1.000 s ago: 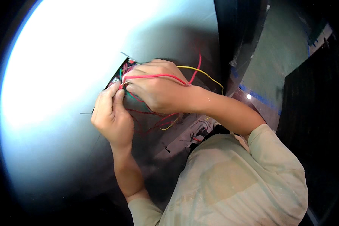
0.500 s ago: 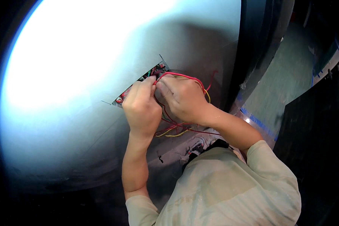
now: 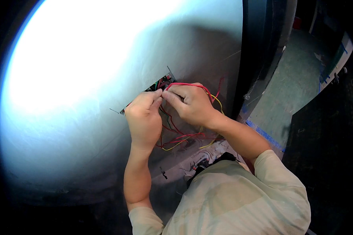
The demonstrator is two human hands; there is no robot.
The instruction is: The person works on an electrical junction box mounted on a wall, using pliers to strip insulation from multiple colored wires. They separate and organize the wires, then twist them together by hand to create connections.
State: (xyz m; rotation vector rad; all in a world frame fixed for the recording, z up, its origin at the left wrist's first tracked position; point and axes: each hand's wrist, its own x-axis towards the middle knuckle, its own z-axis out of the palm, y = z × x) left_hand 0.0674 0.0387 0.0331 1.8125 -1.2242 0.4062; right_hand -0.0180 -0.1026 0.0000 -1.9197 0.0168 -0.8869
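My left hand and my right hand meet fingertip to fingertip in front of a wall. Both are closed in a pinch around a red wire, which loops over the back of my right fingers. The pinched end is mostly hidden by the fingertips. Just above them is a long, slanted electrical box set into the wall, with red, green and dark wires inside. My left hand covers much of its lower part. A yellow wire curves behind my right wrist.
Loose red, green and yellow wires hang below my hands. The pale wall is brightly lit at left and shadowed at right. A dark vertical frame stands to the right, beside a greenish floor with blue tape.
Both hands have come slightly down in view, still pinched together. My left hand's fingers have shifted, and the red bit seen between the fingertips is now hidden. The loose wires have swung a little.
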